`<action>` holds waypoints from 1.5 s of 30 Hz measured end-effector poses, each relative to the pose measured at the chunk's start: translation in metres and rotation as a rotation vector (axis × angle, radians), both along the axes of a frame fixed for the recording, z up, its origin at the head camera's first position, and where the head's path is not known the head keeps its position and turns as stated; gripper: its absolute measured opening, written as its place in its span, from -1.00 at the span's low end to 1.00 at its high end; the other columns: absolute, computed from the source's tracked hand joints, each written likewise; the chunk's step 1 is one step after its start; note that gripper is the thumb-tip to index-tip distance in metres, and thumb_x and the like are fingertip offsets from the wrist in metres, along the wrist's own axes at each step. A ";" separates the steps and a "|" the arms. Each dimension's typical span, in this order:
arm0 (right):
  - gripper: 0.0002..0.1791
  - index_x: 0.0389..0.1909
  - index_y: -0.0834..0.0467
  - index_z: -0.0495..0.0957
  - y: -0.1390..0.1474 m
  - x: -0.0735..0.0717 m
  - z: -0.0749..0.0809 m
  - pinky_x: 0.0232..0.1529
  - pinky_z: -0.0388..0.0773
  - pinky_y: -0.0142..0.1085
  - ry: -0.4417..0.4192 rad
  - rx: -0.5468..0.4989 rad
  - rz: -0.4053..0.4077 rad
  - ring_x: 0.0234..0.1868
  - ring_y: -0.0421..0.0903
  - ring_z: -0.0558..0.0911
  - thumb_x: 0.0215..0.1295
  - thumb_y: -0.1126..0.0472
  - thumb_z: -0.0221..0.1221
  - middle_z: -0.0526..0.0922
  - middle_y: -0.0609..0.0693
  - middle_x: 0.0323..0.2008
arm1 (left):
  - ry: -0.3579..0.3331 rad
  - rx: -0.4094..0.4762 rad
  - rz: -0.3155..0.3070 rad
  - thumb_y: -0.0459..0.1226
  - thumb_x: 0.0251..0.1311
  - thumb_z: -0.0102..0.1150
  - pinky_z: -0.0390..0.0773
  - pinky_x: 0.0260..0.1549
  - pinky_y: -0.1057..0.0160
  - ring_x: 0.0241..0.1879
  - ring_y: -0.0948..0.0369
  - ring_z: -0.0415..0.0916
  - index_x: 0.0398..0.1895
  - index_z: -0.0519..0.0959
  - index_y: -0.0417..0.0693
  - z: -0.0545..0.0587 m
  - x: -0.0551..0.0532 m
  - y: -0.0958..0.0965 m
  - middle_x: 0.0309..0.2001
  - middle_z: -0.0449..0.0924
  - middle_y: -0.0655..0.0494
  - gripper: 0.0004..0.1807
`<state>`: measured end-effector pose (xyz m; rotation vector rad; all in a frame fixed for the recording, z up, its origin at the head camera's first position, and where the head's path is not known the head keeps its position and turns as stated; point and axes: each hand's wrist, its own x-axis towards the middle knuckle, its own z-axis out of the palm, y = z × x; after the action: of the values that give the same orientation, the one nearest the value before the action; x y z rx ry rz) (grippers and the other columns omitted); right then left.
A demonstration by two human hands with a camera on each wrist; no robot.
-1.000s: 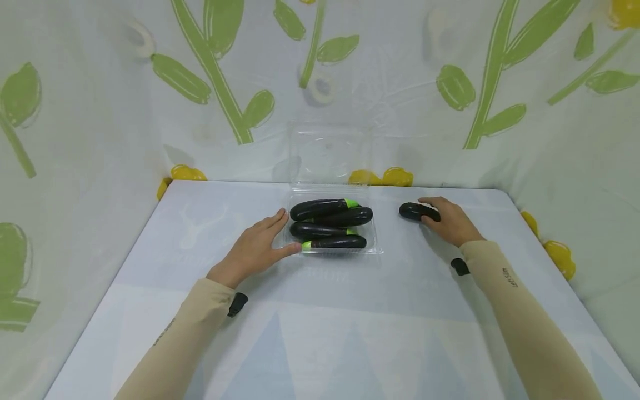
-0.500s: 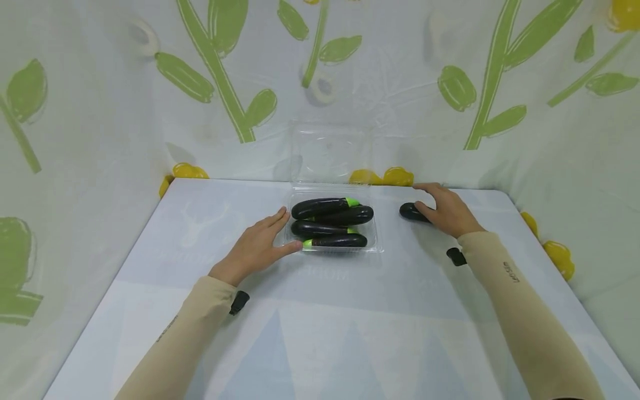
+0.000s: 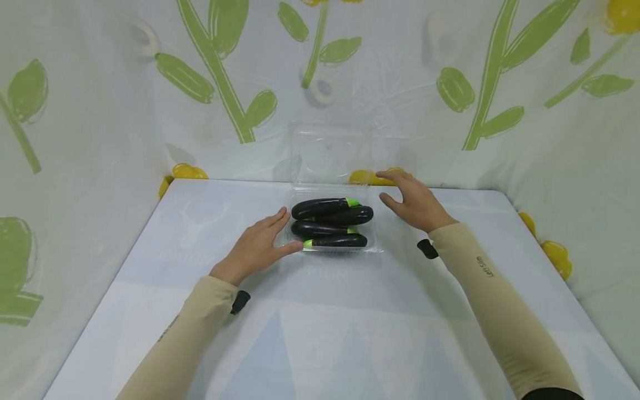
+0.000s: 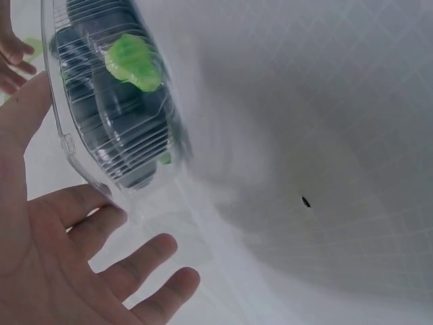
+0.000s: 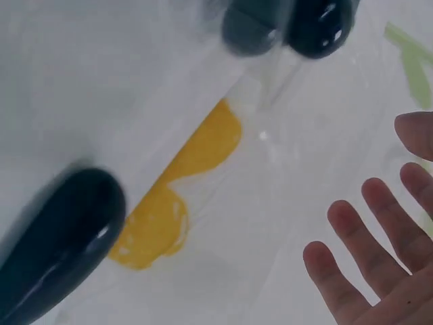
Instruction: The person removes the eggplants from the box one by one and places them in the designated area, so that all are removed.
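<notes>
Several dark eggplants (image 3: 327, 207) with bright green caps lie in a clear plastic clamshell container (image 3: 376, 242), its transparent lid (image 3: 330, 153) raised at the back. My left hand (image 3: 255, 244) spreads at the container's left side, thumb at the front left corner and fingertips along the side wall. In the left wrist view the thumb and index finger meet the container's rim (image 4: 67, 145). My right hand (image 3: 412, 203) hovers empty to the container's right, fingers spread. Another eggplant (image 5: 67, 244) lies loose on the table in the right wrist view; the right hand hides it in the head view.
The white table (image 3: 320, 339) carries pale blue triangle prints. Behind it hangs a white curtain (image 3: 400, 111) with green leaves and yellow flowers, close to the raised lid. Black straps (image 3: 241, 302) sit at both wrists.
My right hand has let go of the loose eggplant, risen and moved left toward the container. The left hand has kept its place beside the container.
</notes>
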<state>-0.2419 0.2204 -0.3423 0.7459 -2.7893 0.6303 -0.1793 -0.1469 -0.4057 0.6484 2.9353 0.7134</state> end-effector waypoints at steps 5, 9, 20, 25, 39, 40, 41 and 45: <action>-0.40 0.46 0.03 0.35 -0.025 0.003 0.002 0.33 0.40 0.06 -0.005 0.015 0.092 0.37 0.08 0.42 0.44 0.15 0.25 0.43 0.03 0.38 | 0.009 0.008 -0.001 0.33 0.30 0.08 0.14 0.45 -0.13 0.53 -0.09 0.07 0.60 0.10 -0.15 -0.001 0.000 0.002 0.60 -0.02 0.02 0.03; -0.38 0.45 0.01 0.35 -0.041 0.004 0.000 0.28 0.47 0.02 0.003 0.071 0.151 0.34 0.09 0.45 0.42 0.15 0.27 0.41 0.06 0.39 | 0.004 0.009 -0.002 0.32 0.32 0.07 0.14 0.45 -0.11 0.53 -0.08 0.06 0.60 0.09 -0.14 0.000 0.000 0.004 0.61 -0.03 0.02 0.02; -0.51 0.22 0.12 0.60 -0.054 0.012 -0.015 0.06 0.62 -0.09 0.022 0.220 0.233 0.07 0.05 0.61 0.26 0.20 0.42 0.57 0.08 0.14 | 0.008 0.007 0.000 0.33 0.32 0.06 0.14 0.46 -0.10 0.54 -0.06 0.05 0.60 0.08 -0.13 0.001 -0.001 0.005 0.61 -0.04 0.03 0.02; -0.48 0.22 0.13 0.61 -0.056 0.009 -0.020 0.20 0.55 -0.06 0.017 0.272 0.232 0.12 0.06 0.59 0.23 0.20 0.45 0.56 0.10 0.13 | 0.010 0.010 0.001 0.32 0.32 0.07 0.14 0.45 -0.11 0.54 -0.07 0.05 0.60 0.08 -0.14 0.001 -0.001 0.004 0.61 -0.04 0.02 0.02; -0.51 0.18 0.15 0.63 -0.060 0.006 -0.023 0.15 0.58 -0.09 0.024 0.324 0.243 0.12 0.06 0.57 0.21 0.23 0.45 0.57 0.09 0.09 | 0.003 0.007 0.005 0.33 0.31 0.07 0.14 0.45 -0.11 0.54 -0.07 0.06 0.61 0.08 -0.12 0.001 -0.001 0.001 0.61 -0.04 0.03 0.03; -0.51 0.18 0.15 0.63 -0.060 0.006 -0.023 0.15 0.58 -0.09 0.024 0.327 0.242 0.11 0.06 0.57 0.21 0.23 0.45 0.57 0.08 0.09 | 0.003 0.007 0.006 0.33 0.31 0.07 0.14 0.45 -0.11 0.54 -0.07 0.06 0.61 0.08 -0.12 0.001 -0.001 0.001 0.61 -0.04 0.03 0.03; -0.51 0.18 0.15 0.63 -0.060 0.007 -0.023 0.15 0.58 -0.10 0.025 0.329 0.242 0.11 0.05 0.57 0.21 0.23 0.45 0.57 0.08 0.09 | 0.005 0.007 0.006 0.33 0.31 0.08 0.14 0.45 -0.11 0.54 -0.07 0.06 0.61 0.08 -0.12 0.000 -0.001 0.001 0.61 -0.04 0.03 0.03; -0.53 0.17 0.14 0.64 -0.060 0.008 -0.021 0.09 0.59 -0.11 0.047 0.331 0.244 0.07 0.04 0.56 0.23 0.23 0.44 0.58 0.07 0.07 | 0.003 0.008 0.008 0.33 0.32 0.07 0.14 0.45 -0.11 0.54 -0.07 0.06 0.60 0.08 -0.13 0.000 -0.001 -0.001 0.61 -0.04 0.02 0.02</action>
<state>-0.2338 0.1608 -0.3632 1.1597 -2.8148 0.1799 -0.1800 -0.1476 -0.4061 0.6399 2.9411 0.7265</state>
